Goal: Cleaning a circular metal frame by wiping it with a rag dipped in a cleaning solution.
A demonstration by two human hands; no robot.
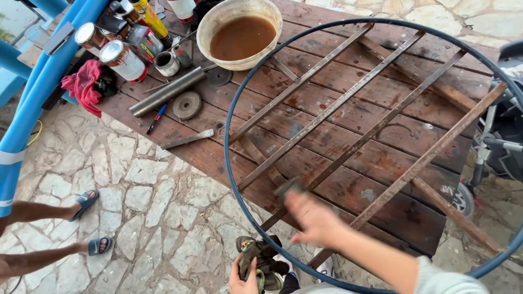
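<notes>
Rusty flat bars span a blue-rimmed round frame lying on the wooden table. Right hand, motion-blurred, presses a dark abrasive pad against a near bar; the sanding step appears under way. Left hand, near edge, clutches bunched work gloves. Adjacent rusted bars seemingly call for firm strokes.

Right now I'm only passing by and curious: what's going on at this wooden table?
A person leans over a round metal frame with rusty crossbars lying on the wooden table. The right hand, blurred, presses a small dark pad on one bar. The left hand holds bunched gloves lower down. A basin of brown liquid, tins, a metal pipe and a wire wheel sit at the table's far end. Another person's sandalled feet stand on the paving.
</notes>
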